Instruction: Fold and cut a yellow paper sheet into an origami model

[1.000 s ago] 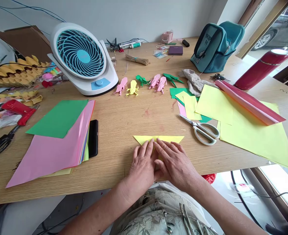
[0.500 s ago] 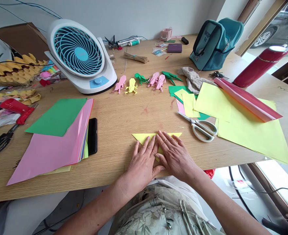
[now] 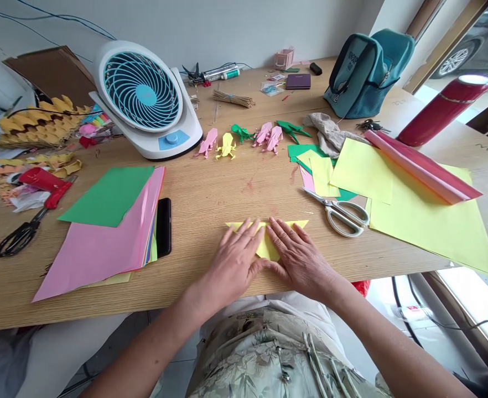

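A yellow sheet of paper folded to a triangle point(image 3: 268, 250) lies flat near the table's front edge, its long straight side away from me. My left hand point(image 3: 236, 257) rests palm down on its left half, fingers stretched out. On the right half lies my right hand point(image 3: 297, 255), also flat with fingers extended. Both thumbs meet near the lower point, which they partly cover. To the right of my hands are scissors point(image 3: 340, 214) with pale handles. Beyond, folded paper frogs stand in a row, among them a yellow frog point(image 3: 226, 146) and a green one point(image 3: 241, 132).
At left lie pink paper point(image 3: 103, 249), green paper point(image 3: 111, 193), a black phone point(image 3: 165, 226) and black-handled scissors point(image 3: 17, 239). A white fan point(image 3: 144, 99) stands behind. At right are yellow sheets point(image 3: 426, 232), a red thermos point(image 3: 443, 110) and a teal bag point(image 3: 364, 77).
My hands have spread slightly apart along the folded paper, baring more yellow between them. The left hand has shifted left. The whole view has turned a little to the left.
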`<state>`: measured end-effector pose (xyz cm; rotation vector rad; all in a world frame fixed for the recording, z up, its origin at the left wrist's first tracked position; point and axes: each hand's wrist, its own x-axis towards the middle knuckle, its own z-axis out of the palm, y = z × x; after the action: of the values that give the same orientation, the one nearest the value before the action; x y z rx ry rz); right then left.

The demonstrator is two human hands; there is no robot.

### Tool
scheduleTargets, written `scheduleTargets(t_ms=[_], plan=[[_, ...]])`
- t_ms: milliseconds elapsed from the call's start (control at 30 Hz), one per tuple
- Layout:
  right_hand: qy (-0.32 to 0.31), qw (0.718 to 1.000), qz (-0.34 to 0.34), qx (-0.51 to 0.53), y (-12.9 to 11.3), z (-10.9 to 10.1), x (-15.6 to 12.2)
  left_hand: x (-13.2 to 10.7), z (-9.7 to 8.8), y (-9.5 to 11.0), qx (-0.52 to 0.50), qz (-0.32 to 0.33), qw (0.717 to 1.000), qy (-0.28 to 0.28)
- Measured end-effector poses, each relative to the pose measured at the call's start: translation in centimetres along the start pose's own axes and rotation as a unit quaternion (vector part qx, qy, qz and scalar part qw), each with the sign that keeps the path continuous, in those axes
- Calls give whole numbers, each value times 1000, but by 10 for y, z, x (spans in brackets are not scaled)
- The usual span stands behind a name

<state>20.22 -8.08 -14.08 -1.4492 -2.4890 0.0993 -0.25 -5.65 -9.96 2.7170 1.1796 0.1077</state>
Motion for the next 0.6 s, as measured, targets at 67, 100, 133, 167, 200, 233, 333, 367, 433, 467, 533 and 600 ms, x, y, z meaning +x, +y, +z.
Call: scheduleTargets(t_ms=[67, 100, 133, 167, 200, 233, 333, 367, 433, 467, 533, 600], plan=[[2, 1000, 0, 1, 0, 0, 0, 12, 6, 0, -21, 65, 997, -20], [3, 1000, -2, 2, 0, 1, 0, 17, 11, 0, -21, 67, 997, -27], [4, 1000, -5, 4, 1, 1, 0, 20, 16, 0, -15, 63, 998, -27], [5, 1000, -9, 6, 1, 2, 0, 22, 21, 0, -8, 56, 998, -23], [6, 1000, -12, 8, 1, 2, -1, 22, 25, 0, 1, 50, 999, -18], [6, 1000, -16, 9, 2, 3, -1, 22, 28, 0, 10, 46, 999, -12], [3, 1000, -9, 4, 5, 3, -3, 20, 33, 1, 31, 43, 999, -1], [4, 1000, 4, -1, 8, 2, -4, 19, 33, 1, 36, 42, 998, -1], [10, 999, 34, -12, 15, 2, -8, 19, 33, 2, 39, 39, 998, -6], [13, 999, 46, -19, 19, 1, -11, 20, 32, 3, 38, 37, 999, -9], [18, 998, 56, -33, 27, 1, -17, 20, 30, 3, 30, 35, 999, -10], [27, 996, 75, -50, 33, 0, -23, 21, 28, 4, 21, 40, 999, -4]])
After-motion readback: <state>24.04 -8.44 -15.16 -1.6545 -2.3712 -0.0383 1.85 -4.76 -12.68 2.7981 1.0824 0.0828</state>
